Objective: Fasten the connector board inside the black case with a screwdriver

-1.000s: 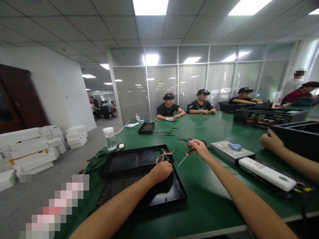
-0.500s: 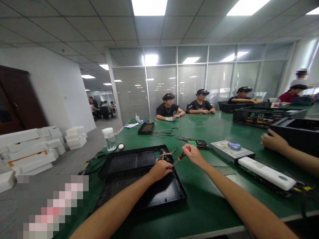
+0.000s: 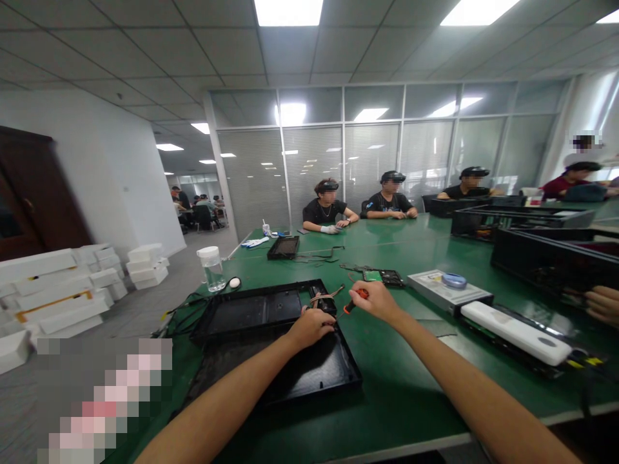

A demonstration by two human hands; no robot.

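White blocks (image 3: 55,287) are stacked on the floor at nine o'clock from the screwdriver (image 3: 359,296), taking twelve as straight ahead of the worker. On the green table (image 3: 401,386), dark cables (image 3: 181,312) lie loose at nine, and a white-capped jar (image 3: 211,269) stands upright just past them at ten.

Two black trays come next, the rear tray (image 3: 242,316) towards nine, the front tray (image 3: 319,367) towards seven, its far side close against the other. A smaller tray (image 3: 283,247) sits well apart at eleven.

The left hand (image 3: 311,328) is over the right ends of the big trays, fingers bent together beside a bunch of striped wires (image 3: 322,301); I can't tell what, if anything, it pinches. At twelve, across the table, sits a person (image 3: 330,209) wearing a pale glove.

The right hand (image 3: 380,301) is wrapped around the screwdriver's orange-and-black handle, the shaft slanting to the left fingertips; I can't see the tip clearly.

A green board (image 3: 373,276) lies at one, then a metal drive (image 3: 445,291) at two with a blue ring (image 3: 454,280) on top. A white bar (image 3: 517,332) lies at three; a black case (image 3: 527,261) stands beyond it, another person's hand (image 3: 603,304) by its side.
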